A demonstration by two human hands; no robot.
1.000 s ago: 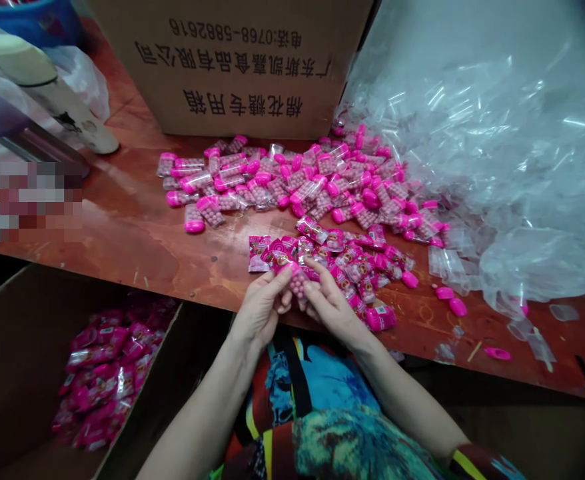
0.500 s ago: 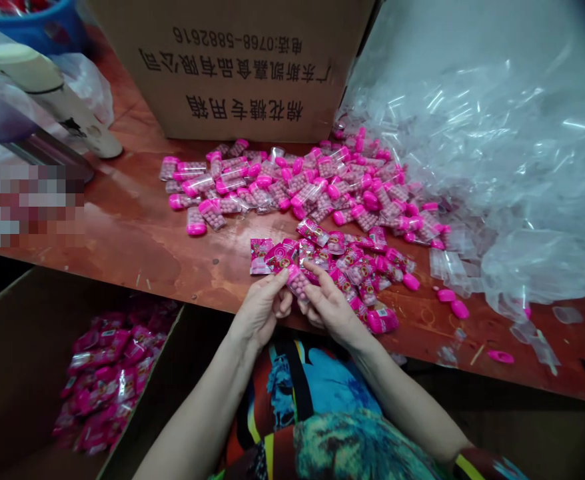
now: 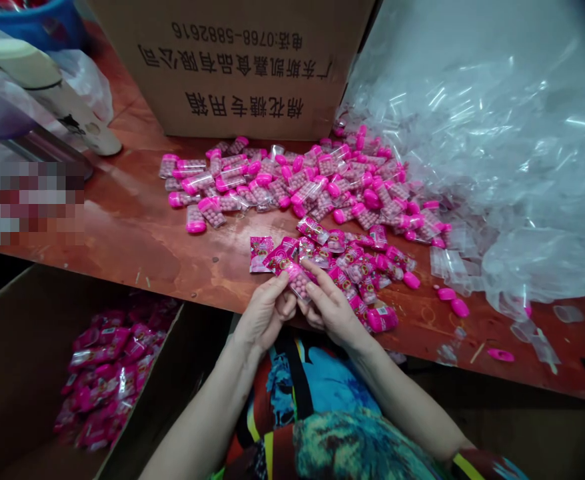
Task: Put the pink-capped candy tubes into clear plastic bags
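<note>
Between my two hands, at the table's front edge, is a pink candy packet [image 3: 298,283] with round beads showing through its clear part. My left hand [image 3: 267,310] pinches its left side with thumb and fingers. My right hand [image 3: 333,305] grips its right side. Printed pink packets [image 3: 355,257] lie in a pile just behind and right of my hands. Farther back spreads a heap of clear bottles with pink caps [image 3: 310,193], filled with pink beads.
A cardboard box [image 3: 247,67] stands at the back. Clear plastic pieces [image 3: 497,160] are heaped at right. An open carton [image 3: 2,373] at lower left holds pink packets. Flasks [image 3: 90,130] stand at left, near a blue tub [image 3: 37,27]. Loose pink caps [image 3: 460,307] lie at right.
The packet between my hands shows more of its surface, and its printed upper end points up and left. Both hands have shifted only slightly.
</note>
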